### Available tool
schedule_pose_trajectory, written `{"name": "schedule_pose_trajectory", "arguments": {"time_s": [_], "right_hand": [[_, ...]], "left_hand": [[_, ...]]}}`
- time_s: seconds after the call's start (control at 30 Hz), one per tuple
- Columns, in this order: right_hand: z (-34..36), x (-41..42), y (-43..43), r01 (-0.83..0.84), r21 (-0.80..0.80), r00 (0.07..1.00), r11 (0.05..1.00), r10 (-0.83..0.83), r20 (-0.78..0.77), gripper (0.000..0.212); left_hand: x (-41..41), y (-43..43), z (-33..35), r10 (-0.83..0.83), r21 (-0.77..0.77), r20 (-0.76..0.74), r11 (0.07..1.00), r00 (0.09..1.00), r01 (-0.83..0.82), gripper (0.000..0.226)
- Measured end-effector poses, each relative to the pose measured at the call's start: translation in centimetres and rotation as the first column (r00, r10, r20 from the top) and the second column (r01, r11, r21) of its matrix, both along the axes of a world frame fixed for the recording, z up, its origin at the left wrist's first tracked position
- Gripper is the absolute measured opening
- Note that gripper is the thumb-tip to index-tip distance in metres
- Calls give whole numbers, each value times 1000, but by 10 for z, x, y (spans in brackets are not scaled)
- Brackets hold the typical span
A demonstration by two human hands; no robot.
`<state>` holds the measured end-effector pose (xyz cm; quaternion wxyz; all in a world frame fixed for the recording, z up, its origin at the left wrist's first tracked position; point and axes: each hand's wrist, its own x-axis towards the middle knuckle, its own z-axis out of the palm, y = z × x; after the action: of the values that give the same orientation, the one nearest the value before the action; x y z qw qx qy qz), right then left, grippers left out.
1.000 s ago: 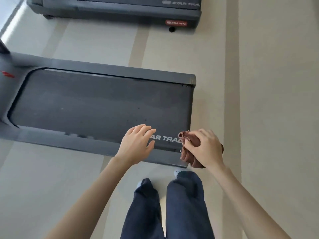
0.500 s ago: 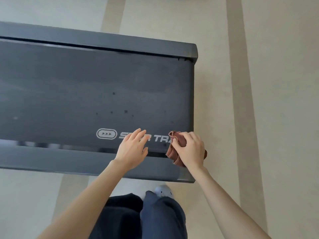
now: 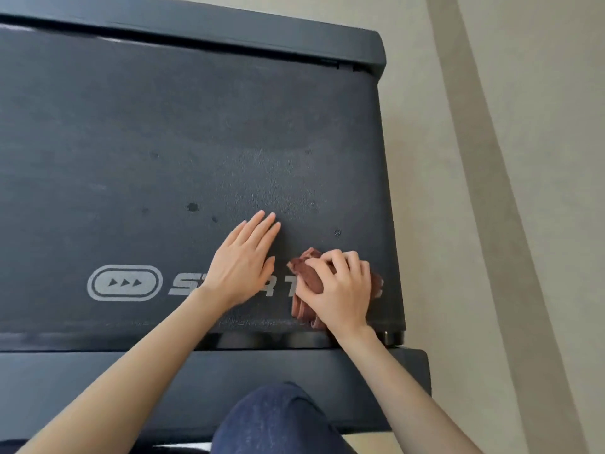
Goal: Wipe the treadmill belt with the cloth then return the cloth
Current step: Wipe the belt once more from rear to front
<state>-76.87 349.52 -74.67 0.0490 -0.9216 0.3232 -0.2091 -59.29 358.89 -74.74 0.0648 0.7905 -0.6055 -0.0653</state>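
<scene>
setting: pale beige floor [image 3: 540, 126] with a darker stripe [image 3: 484, 191] running down the right of the frame. a dark treadmill fills the left and centre.

1. knee [image 3: 278, 421], bottom centre, in dark blue trousers, nearest to us.
2. near side rail [image 3: 98, 385], a dark band across the lower frame. we note both forearms crossing over it.
3. left hand [image 3: 242, 267], centre of frame. fingers are straight and close together, palm down on the treadmill belt [image 3: 163, 126], holding nothing. it covers part of the white lettering [image 3: 183, 285].
4. right hand [image 3: 340, 290], just right of the left hand. fingers are curled over a bunched brown cloth [image 3: 309, 276], gripping it and pressing it onto the belt near the belt's lower right corner. we see cloth above the knuckles, below the palm and at the hand's right edge.
5. oval logo [image 3: 124, 283] with three arrows, white, lower left of the belt.
6. dark spots [image 3: 193, 207], several, scattered on the belt above the hands.
7. far side rail [image 3: 229, 31], dark, along the top of the frame.
</scene>
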Motion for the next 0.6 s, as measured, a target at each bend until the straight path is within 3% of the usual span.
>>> {"name": "schedule_pose_trajectory", "arguments": {"time_s": [0.23, 0.37, 0.47, 0.6], "right_hand": [[6, 87, -112, 175, 10, 984, 985, -174, -44, 32], [3, 45, -77, 148, 89, 989, 985, -148, -9, 37], [-6, 10, -51, 122, 47, 993, 991, -122, 1, 37], [-12, 47, -93, 129, -42, 992, 991, -129, -3, 37]], "left_hand": [[4, -3, -7, -22, -33, -15, 999, 1000, 21, 55], [37, -26, 1, 33, -12, 0, 999, 999, -33, 60], [51, -44, -3, 0, 13, -8, 1000, 1000, 0, 62], [51, -46, -13, 1, -42, -27, 999, 1000, -2, 61]]}}
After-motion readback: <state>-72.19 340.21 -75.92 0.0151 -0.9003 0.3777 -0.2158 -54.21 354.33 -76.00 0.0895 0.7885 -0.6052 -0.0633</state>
